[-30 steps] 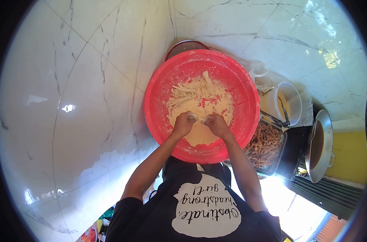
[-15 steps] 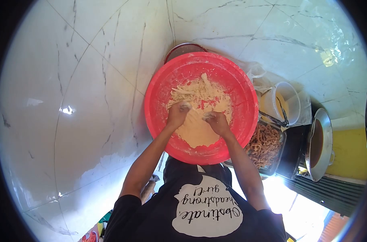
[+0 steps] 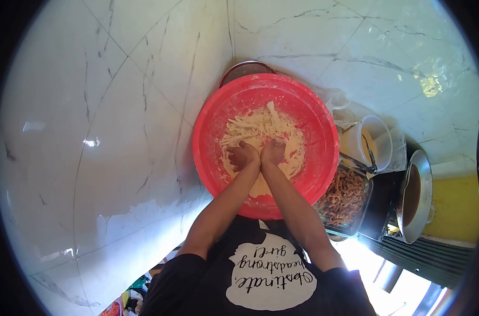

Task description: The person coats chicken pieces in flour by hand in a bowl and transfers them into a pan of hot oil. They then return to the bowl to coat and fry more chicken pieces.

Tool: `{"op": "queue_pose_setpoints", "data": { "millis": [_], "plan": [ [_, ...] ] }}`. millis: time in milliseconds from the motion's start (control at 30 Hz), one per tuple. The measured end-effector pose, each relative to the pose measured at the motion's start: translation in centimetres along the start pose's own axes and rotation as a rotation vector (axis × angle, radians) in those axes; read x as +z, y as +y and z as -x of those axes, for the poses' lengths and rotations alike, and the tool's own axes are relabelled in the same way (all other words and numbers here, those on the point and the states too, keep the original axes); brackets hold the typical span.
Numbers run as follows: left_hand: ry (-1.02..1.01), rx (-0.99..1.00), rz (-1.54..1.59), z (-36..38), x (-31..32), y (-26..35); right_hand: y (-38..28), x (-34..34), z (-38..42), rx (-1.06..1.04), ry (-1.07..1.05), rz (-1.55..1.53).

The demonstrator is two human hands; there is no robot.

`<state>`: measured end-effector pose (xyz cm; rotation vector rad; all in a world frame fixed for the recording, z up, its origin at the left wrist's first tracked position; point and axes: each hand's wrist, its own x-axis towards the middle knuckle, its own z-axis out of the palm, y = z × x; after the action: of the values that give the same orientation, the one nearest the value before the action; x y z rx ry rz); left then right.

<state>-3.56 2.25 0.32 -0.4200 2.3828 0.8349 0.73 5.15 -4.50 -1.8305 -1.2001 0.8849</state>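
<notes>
A large red plastic basin [image 3: 314,121] sits on the tiled floor and holds pale floury dough [image 3: 260,129] with several strips on top. My left hand [image 3: 243,155] and my right hand [image 3: 272,152] are side by side in the middle of the basin, touching each other. Both are curled and pressed into the dough, with flour on the fingers. Whatever lies under the palms is hidden.
A tray of brown fried strips [image 3: 345,196] lies right of the basin. Behind it stands a white plastic jug [image 3: 375,138]. A metal pan of brown liquid [image 3: 414,196] sits farther right. A metal rim [image 3: 246,67] peeks out behind the basin. White marble tiles [image 3: 108,131] stretch left.
My two hands, apart half a second ago, have come together at the middle of the dough. The camera view has shifted slightly.
</notes>
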Motion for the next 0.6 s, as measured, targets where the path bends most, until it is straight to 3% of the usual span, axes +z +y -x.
{"op": "queue_pose_setpoints", "data": {
  "millis": [33,67,100,167,233,300,367,433,500,567,600],
  "plan": [
    [0.007,-0.005,-0.001,-0.4,-0.4,-0.4,-0.4,-0.3,0.3,-0.037,-0.164,-0.079],
    [-0.014,0.066,-0.012,-1.0,-0.9,-0.4,-0.4,-0.5,-1.6,-0.052,-0.419,0.102],
    [-0.041,0.143,-0.022,-1.6,-1.0,-0.4,-0.9,-0.7,-2.4,-0.056,-0.417,0.099],
    [-0.131,0.194,-0.069,-2.9,-1.7,-1.1,-1.2,-1.3,-3.4,-0.868,-0.287,0.646],
    [-0.215,0.236,-0.118,-5.2,-1.6,-3.1,-1.5,-1.7,-4.1,-0.910,-0.382,0.766],
    [-0.394,0.409,0.031,-7.8,-0.4,-5.0,-1.3,-1.6,-4.9,-0.960,-0.471,0.883],
    [-0.438,0.366,0.080,-5.4,-2.8,-4.0,0.4,-1.4,-5.5,-1.145,-0.454,0.863],
    [-0.484,0.319,0.127,-5.2,-3.0,-4.1,0.5,-2.1,-5.7,-1.138,-0.586,0.927],
    [-0.602,0.414,0.217,-6.3,-2.0,-4.8,0.4,-3.0,-5.8,-1.123,-0.720,0.992],
    [-0.677,0.439,0.210,-5.9,-2.1,-4.5,-0.3,-3.9,-6.0,-0.818,-0.862,0.758],
    [-0.751,0.465,0.204,-5.5,-2.3,-4.4,-0.7,-4.4,-5.9,-0.815,-0.862,0.760]
  ]
}}
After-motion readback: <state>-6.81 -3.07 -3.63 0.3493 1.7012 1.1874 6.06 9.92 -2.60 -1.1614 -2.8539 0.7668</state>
